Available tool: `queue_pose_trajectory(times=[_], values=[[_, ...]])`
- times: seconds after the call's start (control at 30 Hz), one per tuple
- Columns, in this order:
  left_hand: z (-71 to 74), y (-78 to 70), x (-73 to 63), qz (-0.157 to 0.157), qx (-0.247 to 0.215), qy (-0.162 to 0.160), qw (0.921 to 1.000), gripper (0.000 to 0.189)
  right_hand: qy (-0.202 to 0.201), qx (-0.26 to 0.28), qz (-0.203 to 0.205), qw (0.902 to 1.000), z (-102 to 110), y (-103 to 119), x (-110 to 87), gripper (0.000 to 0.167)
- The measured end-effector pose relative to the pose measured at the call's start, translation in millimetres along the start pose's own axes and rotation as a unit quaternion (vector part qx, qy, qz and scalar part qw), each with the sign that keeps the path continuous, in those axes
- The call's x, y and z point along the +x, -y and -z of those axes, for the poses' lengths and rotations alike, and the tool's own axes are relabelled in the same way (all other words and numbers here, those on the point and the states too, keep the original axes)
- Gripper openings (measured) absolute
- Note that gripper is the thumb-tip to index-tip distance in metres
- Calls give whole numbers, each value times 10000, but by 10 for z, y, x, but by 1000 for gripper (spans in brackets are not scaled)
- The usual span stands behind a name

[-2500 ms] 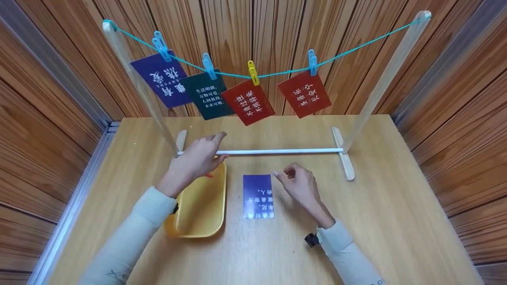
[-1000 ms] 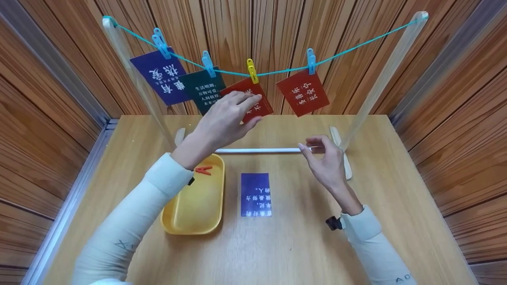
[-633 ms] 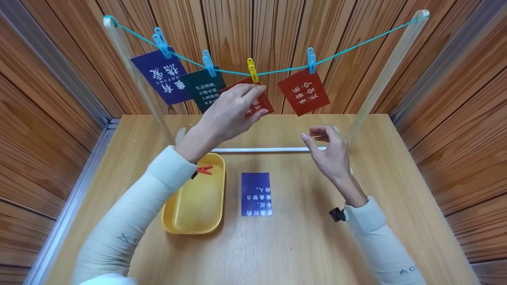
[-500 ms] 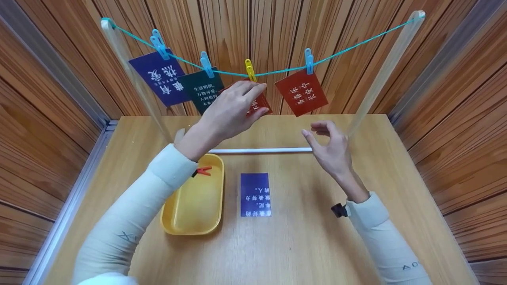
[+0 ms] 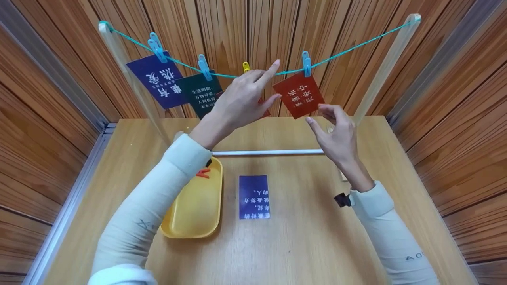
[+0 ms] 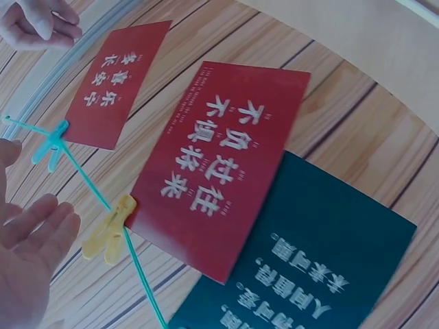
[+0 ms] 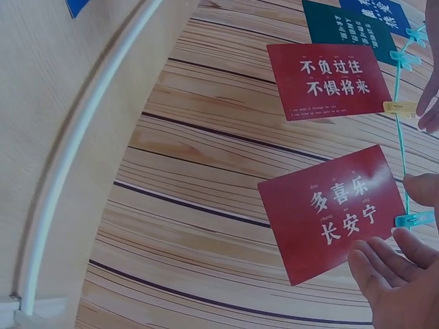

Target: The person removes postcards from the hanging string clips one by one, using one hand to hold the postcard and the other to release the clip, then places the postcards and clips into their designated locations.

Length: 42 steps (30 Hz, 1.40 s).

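Over the middle red card (image 6: 219,164) my left hand (image 5: 245,97) reaches with index finger stretched out, hiding most of that card in the head view. The left wrist view shows a gap between its fingers and the yellow clothespin (image 6: 110,232) that clips this card to a teal string. My right hand (image 5: 338,136) is raised at the lower corner of the right-hand red card (image 5: 298,95), fingers loosely bent and thumb apart. That card hangs from a light blue clothespin (image 5: 306,64); the right wrist view puts the fingertips right at its edge.
Further left hang a green card (image 5: 200,93) and a blue card (image 5: 156,81). The string runs between wooden posts (image 5: 388,67) joined by a white rod (image 5: 269,152). On the table lie a yellow tray (image 5: 190,233) holding a red clothespin (image 5: 203,173), and another blue card (image 5: 253,198).
My left hand has risen from the tray area to the middle red card, its index finger now straightened. My right hand has moved up and right to the right-hand red card.
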<state>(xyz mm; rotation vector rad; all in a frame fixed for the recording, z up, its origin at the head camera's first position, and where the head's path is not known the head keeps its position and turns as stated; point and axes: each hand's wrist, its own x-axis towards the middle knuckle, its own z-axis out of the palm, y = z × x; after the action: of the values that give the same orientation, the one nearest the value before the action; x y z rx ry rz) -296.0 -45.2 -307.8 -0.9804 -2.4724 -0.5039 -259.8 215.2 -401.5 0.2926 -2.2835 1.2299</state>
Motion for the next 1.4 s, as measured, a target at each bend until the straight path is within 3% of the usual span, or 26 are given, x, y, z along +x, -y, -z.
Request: queue_pose_trajectory(times=[0.2, 0.43, 0.7, 0.9, 1.1, 1.4], values=[[-39, -59, 157, 186, -57, 150, 9997, 74, -116, 11, 262, 9996, -5, 49, 138, 59], [-75, -104, 390, 684, -441, 519, 9953, 69, -93, -192, 334, 9992, -21, 54, 314, 64], [-103, -137, 598, 1093, -747, 813, 9879, 76, 169, -405, -128, 9990, -49, 13, 478, 67], [-127, -139, 671, 1148, -863, 948, 9851, 77, 318, -425, -453, 9976, -56, -5, 559, 69], [-160, -137, 740, 1414, -967, 1069, 9794, 78, 341, -52, -497, 9982, -57, 11, 640, 64], [-190, -143, 916, 1840, -1286, 1100, 9682, 76, 646, 737, -949, 9906, -79, -134, 820, 60]])
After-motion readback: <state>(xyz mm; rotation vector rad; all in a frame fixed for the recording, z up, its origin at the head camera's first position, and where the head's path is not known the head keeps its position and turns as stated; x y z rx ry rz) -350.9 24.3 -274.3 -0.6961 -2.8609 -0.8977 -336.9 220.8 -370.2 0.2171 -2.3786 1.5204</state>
